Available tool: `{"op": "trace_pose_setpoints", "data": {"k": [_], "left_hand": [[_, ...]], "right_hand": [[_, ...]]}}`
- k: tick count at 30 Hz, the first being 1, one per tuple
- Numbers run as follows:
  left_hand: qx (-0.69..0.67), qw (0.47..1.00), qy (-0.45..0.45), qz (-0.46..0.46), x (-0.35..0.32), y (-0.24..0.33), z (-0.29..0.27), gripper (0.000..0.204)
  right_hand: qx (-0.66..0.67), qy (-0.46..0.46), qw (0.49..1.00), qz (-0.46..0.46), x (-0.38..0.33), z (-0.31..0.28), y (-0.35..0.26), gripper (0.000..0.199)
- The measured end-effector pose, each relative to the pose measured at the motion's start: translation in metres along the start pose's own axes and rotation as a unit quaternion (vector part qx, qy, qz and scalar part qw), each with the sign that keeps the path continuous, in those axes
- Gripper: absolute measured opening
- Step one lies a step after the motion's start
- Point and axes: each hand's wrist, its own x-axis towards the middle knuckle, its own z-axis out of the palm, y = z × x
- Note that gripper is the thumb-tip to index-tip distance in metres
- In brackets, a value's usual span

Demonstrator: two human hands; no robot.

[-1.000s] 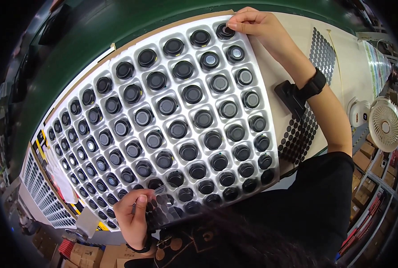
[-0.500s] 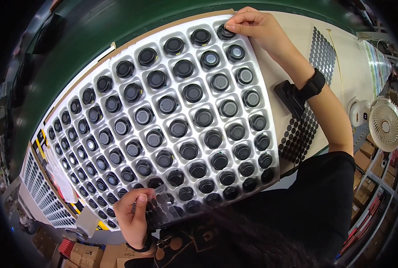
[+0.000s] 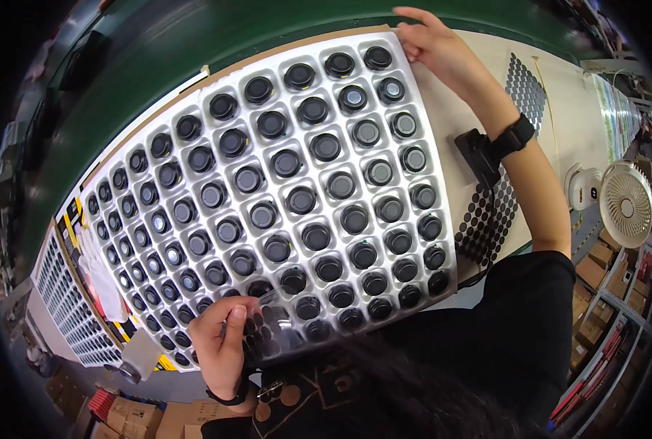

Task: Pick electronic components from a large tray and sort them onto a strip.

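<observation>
A large white plastic tray (image 3: 443, 192) spreads before me, its rows of pockets each holding a round black part (image 3: 316, 236). Some parts show a lighter, shinier centre. My left hand (image 3: 220, 340) is at the tray's near edge, thumb and fingers pinching a clear sheet (image 3: 282, 333) dotted with black discs. That sheet overlaps the nearest pockets. Beyond the tray's far right corner is my right hand (image 3: 443, 55), its index finger stretched out and the other fingers bent, with nothing visible in it. The corner part (image 3: 378, 58) sits just left of it.
Right of the tray, a sheet of black discs (image 3: 487, 228) and a greyer disc sheet (image 3: 525, 91) lie on the pale table. A white fan (image 3: 626, 206) stands at the right. Another filled tray (image 3: 73, 307) is at the left; cardboard boxes (image 3: 132, 417) sit below.
My right hand has let go of the corner part and moved off to the right, its index finger now extended. The left hand keeps its pinch on the clear sheet.
</observation>
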Motion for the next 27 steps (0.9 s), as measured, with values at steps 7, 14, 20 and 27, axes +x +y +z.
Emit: {"op": "trace_pose_setpoints", "data": {"k": [7,14,20,27], "left_hand": [[0.102,0.987,0.023,0.122,0.0,0.011,0.006,0.009],[0.112,0.952,0.071,0.277,-0.01,0.024,0.017,0.01],[0.039,0.952,0.076,0.295,-0.021,0.029,0.019,0.013],[0.101,0.932,0.092,0.335,-0.02,0.019,0.024,0.013]], "right_hand": [[-0.139,-0.203,0.967,-0.067,-0.061,0.055,-0.056,0.038],[-0.189,-0.364,0.902,-0.137,-0.153,0.141,-0.056,0.043],[-0.171,-0.297,0.938,-0.063,-0.176,0.14,-0.053,0.032],[-0.257,-0.29,0.905,-0.177,-0.176,0.134,-0.061,0.02]]}}
